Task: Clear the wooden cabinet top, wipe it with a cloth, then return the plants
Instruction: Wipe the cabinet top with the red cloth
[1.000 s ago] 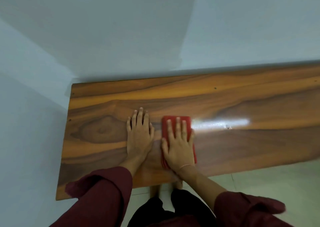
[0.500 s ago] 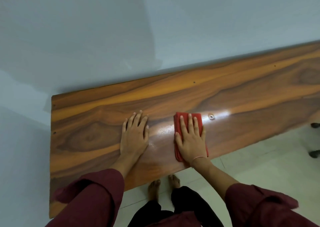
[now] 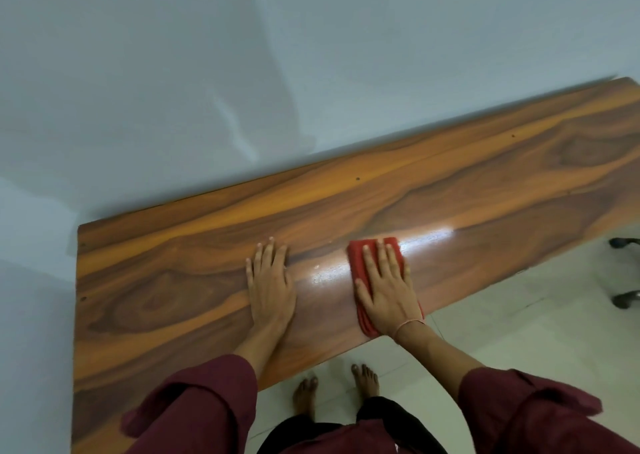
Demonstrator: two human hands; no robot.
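Observation:
The wooden cabinet top [image 3: 485, 190] runs from lower left to upper right, bare and glossy, with a bright glare streak near the middle. A folded red cloth [image 3: 358, 258] lies flat on it near the front edge. My right hand [image 3: 386, 287] presses palm-down on the cloth, fingers spread, covering most of it. My left hand [image 3: 270, 287] rests flat on the bare wood to the left of the cloth, holding nothing. No plants are in view.
A pale blue wall [image 3: 242, 73] backs the cabinet and wraps around its left end. Light floor tiles [image 3: 519, 322] lie in front, with my bare feet [image 3: 332, 388] below the front edge. Two dark chair castors [image 3: 625, 270] sit at the far right.
My right hand has slid the red cloth to the right, away from my left hand. The view has swung, so the cabinet now slants across the frame.

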